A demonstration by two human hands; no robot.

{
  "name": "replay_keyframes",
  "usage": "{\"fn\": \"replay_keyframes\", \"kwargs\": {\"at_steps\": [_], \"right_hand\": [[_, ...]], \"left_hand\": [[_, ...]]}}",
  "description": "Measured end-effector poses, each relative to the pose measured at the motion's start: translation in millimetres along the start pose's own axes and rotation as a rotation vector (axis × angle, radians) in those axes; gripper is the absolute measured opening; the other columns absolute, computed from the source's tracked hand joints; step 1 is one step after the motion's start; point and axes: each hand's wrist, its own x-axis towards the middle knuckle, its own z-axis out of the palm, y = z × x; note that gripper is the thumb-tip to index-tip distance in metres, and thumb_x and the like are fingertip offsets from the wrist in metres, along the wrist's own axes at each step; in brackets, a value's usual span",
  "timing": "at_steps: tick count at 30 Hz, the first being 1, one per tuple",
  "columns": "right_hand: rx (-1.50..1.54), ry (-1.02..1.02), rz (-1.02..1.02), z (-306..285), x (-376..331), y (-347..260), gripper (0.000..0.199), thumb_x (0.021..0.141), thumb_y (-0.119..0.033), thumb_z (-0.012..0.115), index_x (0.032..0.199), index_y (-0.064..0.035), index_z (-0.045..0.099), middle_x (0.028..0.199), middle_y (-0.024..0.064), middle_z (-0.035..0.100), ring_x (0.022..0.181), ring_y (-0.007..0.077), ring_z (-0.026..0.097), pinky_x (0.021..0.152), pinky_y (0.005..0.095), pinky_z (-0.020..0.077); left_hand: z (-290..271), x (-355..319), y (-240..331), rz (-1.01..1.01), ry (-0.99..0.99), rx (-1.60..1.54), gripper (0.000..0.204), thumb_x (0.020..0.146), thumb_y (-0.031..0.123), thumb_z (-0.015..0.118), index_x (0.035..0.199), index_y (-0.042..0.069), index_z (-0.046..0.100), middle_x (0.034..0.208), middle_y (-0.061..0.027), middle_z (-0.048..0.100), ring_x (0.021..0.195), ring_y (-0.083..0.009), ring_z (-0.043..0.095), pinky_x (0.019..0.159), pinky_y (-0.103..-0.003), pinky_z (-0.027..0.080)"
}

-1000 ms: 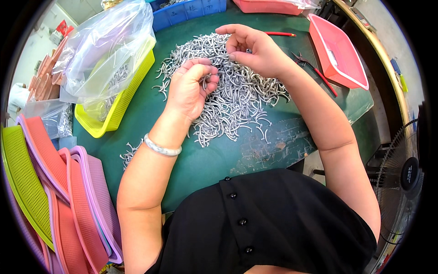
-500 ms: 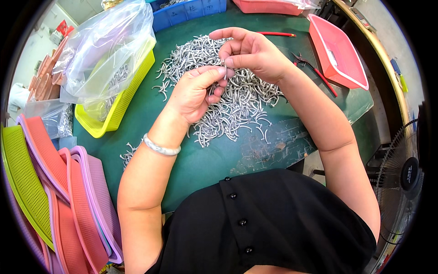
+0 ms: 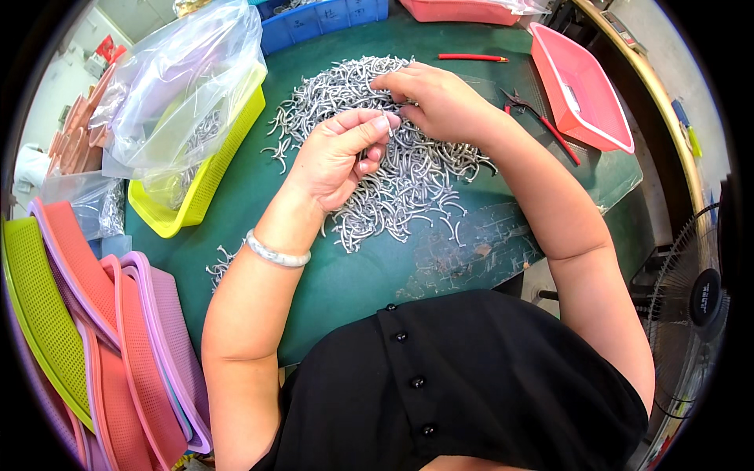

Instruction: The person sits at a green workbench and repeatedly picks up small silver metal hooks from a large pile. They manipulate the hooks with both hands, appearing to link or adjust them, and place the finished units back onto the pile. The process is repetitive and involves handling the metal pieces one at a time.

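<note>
My left hand [image 3: 342, 153] is closed in a pinch over the pile. Between its thumb and forefinger is a small curved metal piece [image 3: 390, 130], mostly covered by the fingertips. Just to its right, my right hand [image 3: 432, 98] hovers at or over the pile with its back turned up. Its forefinger reaches left and stands apart from the thumb; the other fingers are partly hidden, and nothing shows in its grasp. Under both hands spreads a large heap of short, bent, silver-grey metal pieces [image 3: 385, 204], lying loose on the green table [image 3: 338, 290].
Left of the heap stands a yellow-green basket [image 3: 228, 153] with a clear plastic bag [image 3: 181, 86] in it. Stacked baskets [image 3: 133, 353] fill the lower left. Red-handled pliers [image 3: 554, 133], a red stick [image 3: 473, 57] and a pink basket [image 3: 581, 94] lie right. A blue crate [image 3: 326, 27] sits behind.
My right hand has turned palm down and lowered toward the heap, its fingers leaving the piece at my left fingertips. My left hand keeps its pinch in nearly the same place.
</note>
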Motion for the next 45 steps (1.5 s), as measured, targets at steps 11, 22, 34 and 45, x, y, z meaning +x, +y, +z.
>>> {"fn": "replay_keyframes", "kwargs": {"at_steps": [11, 22, 34, 45], "right_hand": [[-0.038, 0.008, -0.044, 3.3, 0.5, 2.3, 0.047, 0.072, 0.003, 0.053, 0.117, -0.0074, 0.047, 0.079, 0.0089, 0.056, 0.075, 0.0252, 0.053, 0.071, 0.0349, 0.0443], [0.857, -0.048, 0.182, -6.1, 3.9, -4.5, 0.053, 0.074, 0.007, 0.051, 0.125, 0.0006, 0.036, 0.078, 0.0, 0.052, 0.073, 0.006, 0.049, 0.067, 0.0203, 0.0407], [1.259, -0.131, 0.361, -5.1, 4.7, -7.9, 0.057, 0.075, 0.001, 0.059, 0.126, 0.0018, 0.034, 0.086, 0.0038, 0.057, 0.078, 0.0077, 0.054, 0.07, 0.0197, 0.0415], [0.602, 0.006, 0.271, -4.1, 3.7, 15.0, 0.036, 0.081, -0.001, 0.053, 0.117, 0.0004, 0.045, 0.076, -0.002, 0.052, 0.069, 0.0039, 0.049, 0.063, 0.02, 0.0413]], "left_hand": [[-5.4, 4.4, -1.4, 0.072, 0.133, -0.12, 0.008, 0.079, 0.001, 0.05, 0.087, 0.002, 0.052, 0.077, -0.0079, 0.057, 0.061, -0.0132, 0.054, 0.05, -0.023, 0.044], [6.3, 2.7, -2.7, 0.145, 0.191, 0.04, 0.025, 0.077, 0.0, 0.059, 0.102, 0.003, 0.055, 0.073, -0.0002, 0.054, 0.057, -0.0067, 0.048, 0.047, -0.018, 0.039], [8.5, 2.1, -2.8, 0.235, 0.161, 0.115, 0.015, 0.078, 0.005, 0.063, 0.092, 0.006, 0.06, 0.071, 0.0041, 0.053, 0.055, -0.0028, 0.044, 0.046, -0.014, 0.034], [3.8, -25.9, 42.5, -0.014, 0.133, 0.497, 0.013, 0.077, 0.007, 0.062, 0.087, 0.005, 0.056, 0.065, 0.0051, 0.049, 0.05, -0.0012, 0.039, 0.043, -0.014, 0.028]]}}
